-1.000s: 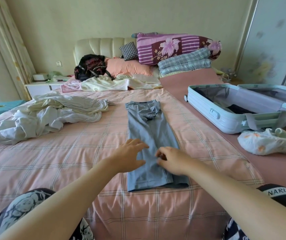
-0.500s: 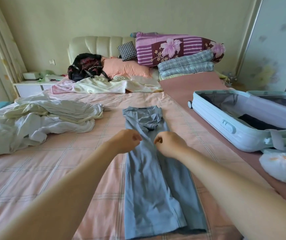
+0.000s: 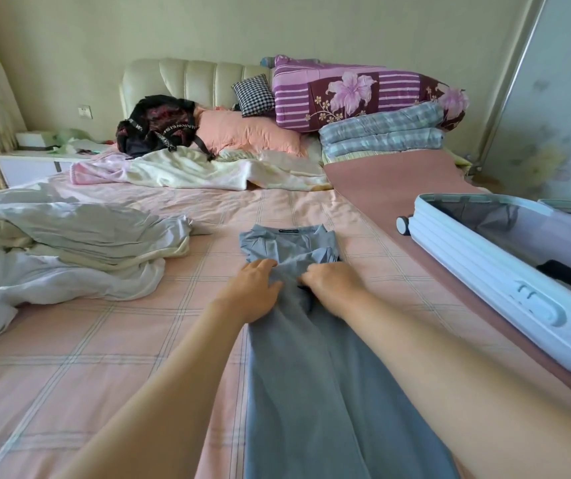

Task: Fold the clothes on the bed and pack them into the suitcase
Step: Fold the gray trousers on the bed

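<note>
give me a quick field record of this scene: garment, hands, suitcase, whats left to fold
garment: grey-blue trousers, laid lengthwise on the pink checked bed, waistband at the far end
left hand: flat on the trousers, fingers spread
right hand: fingers curled on the fabric near the waist
suitcase: pale blue, open, to the right on the bed, dark item inside
left to fold: pale crumpled clothes at left
stage: trousers not yet packed

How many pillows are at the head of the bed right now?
2: a peach pillow beside the black backpack, and a small checkered pillow against the headboard. Others may hide behind the folded quilts.
</note>
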A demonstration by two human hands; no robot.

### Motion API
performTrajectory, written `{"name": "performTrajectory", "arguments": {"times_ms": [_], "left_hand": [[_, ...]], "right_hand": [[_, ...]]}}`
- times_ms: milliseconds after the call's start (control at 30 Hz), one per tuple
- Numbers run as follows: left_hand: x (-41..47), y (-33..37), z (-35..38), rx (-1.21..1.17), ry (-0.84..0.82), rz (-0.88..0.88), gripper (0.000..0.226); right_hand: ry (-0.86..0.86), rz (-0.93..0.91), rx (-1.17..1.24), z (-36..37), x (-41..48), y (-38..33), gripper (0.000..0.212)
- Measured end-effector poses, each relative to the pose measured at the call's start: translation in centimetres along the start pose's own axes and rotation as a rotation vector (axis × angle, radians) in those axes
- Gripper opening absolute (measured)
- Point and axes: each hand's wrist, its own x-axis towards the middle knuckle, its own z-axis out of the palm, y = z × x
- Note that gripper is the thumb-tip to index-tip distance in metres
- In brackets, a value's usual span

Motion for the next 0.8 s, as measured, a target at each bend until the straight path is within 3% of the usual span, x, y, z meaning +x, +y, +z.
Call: {"name": "performTrajectory", "arguments": {"times_ms": [100,167,233,300,433,500,633,733,800], "left_hand": [[1.5,-0.6,-0.1,0.055,-0.139,0.018,0.073],[2.3,-0.9,0.0,0.169,-0.325,-0.006,0.083],[3.1,-0.9,-0.1,0.238,-0.405,-0.042,0.081],[4.2,-0.7,-0.5,0.243,-0.338,-0.053,0.062],[5.8,-0.8,0.0,0.194,-0.080,-0.002,0.040],[5.7,-1.9,1.2,0.165,-0.024,0.039,0.047],[5.4,-4.0,2.4,0.097,-0.003,0.037,0.068],[5.4,-4.5,2.6,0.094,0.009,0.069,0.073],[5.3,-4.8,2.7,0.064,0.011,0.078,0.074]], "right_hand": [[0.055,-0.005,-0.119,-0.5,0.3,2.8,0.034],[-0.118,-0.018,-0.019,-0.7,0.0,3.8,0.025],[-0.258,0.098,0.173,-0.1,0.0,4.6,0.037],[-0.236,0.235,0.343,0.0,0.7,4.9,0.034],[-0.063,0.371,0.376,0.7,4.1,5.1,0.028],[0.011,0.358,0.483,1.0,6.6,4.1,0.032],[-0.006,0.265,0.644,1.6,13.0,1.2,0.038],[-0.101,0.247,0.620,1.5,17.4,-0.6,0.043],[-0.137,0.271,0.521,2.0,20.0,-1.1,0.029]]}}
